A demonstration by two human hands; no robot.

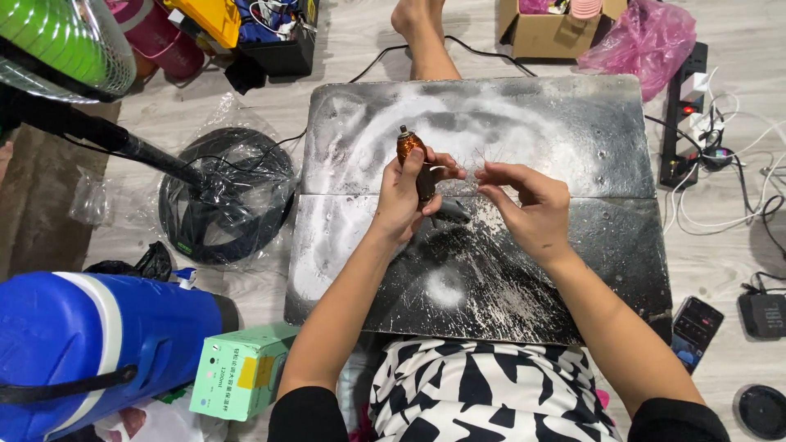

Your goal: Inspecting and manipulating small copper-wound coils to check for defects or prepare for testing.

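Note:
My left hand (403, 196) grips a small motor part (412, 147) wound with copper-coloured wire, a short metal shaft sticking out of its top. It is held upright above a scorched, grey-white work board (573, 139) lying on the floor. My right hand (524, 205) is just to the right, fingers pinched on thin wire strands that run toward the part. A dark object lies on the board under my left hand, mostly hidden.
A black fan base wrapped in clear plastic (228, 196) lies left of the board. A blue cooler (90, 344) and a green box (241, 372) sit at front left. A power strip with cables (684, 115), a phone (696, 327) and a cardboard box (553, 29) are on the right.

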